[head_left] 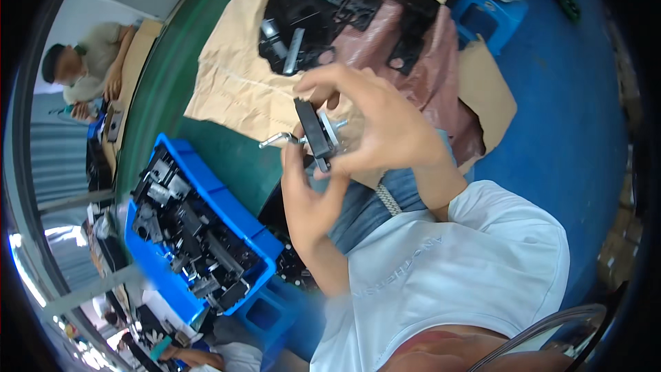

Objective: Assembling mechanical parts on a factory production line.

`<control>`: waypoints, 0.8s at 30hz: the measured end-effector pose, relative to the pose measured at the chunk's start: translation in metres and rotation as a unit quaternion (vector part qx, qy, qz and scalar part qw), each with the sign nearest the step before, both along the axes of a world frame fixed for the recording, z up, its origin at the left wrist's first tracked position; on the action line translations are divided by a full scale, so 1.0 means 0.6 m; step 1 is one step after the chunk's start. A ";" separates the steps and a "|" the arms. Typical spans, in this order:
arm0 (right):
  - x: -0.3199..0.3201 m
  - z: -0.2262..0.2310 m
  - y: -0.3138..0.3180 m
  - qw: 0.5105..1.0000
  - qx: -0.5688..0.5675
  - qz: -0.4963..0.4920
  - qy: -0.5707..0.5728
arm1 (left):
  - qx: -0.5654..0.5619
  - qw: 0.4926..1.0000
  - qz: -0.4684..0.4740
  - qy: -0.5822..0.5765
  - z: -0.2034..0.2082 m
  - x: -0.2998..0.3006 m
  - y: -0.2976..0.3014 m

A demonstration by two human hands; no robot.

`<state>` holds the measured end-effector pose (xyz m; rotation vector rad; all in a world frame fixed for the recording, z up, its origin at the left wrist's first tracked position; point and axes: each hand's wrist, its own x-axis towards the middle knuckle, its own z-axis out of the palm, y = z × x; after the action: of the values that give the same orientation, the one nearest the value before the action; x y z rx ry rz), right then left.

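Between my two hands is a black block-shaped part [313, 127] with a bent metal crank handle [277, 139] sticking out on its left. A pale disc [330, 131] and a short threaded end show on its right side. My left hand [311, 196] grips the part from below, its fingers near the lower end and the crank. From above and the right, my right hand [385, 120] curls around it, thumb low and fingers at the top. My fingers hide some of the part.
A blue crate [206, 186] full of black and metal parts stands left on a blue stool [265, 313]. Ahead lies an open paper-lined sack [237, 72] with black parts. Another blue stool [506, 24] is beyond it. Other people sit at upper left and bottom left.
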<state>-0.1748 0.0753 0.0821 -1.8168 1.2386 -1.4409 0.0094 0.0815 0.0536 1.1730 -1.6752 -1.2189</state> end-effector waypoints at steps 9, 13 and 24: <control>-0.169 -0.056 0.023 0.968 0.012 -0.217 -0.126 | -0.024 0.962 -0.180 0.205 -0.045 -0.142 -0.108; -0.229 -0.177 0.001 0.833 0.318 -0.447 0.074 | 0.068 0.950 -0.138 0.273 -0.066 -0.155 -0.101; -0.212 -0.318 -0.046 0.799 0.399 -0.423 -0.157 | 0.059 0.945 -0.172 0.272 -0.071 -0.155 -0.101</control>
<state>-0.3022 0.0479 -0.1086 -0.4124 2.1534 -1.1957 -0.0835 0.0211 0.0109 0.5326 -1.4207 -1.6936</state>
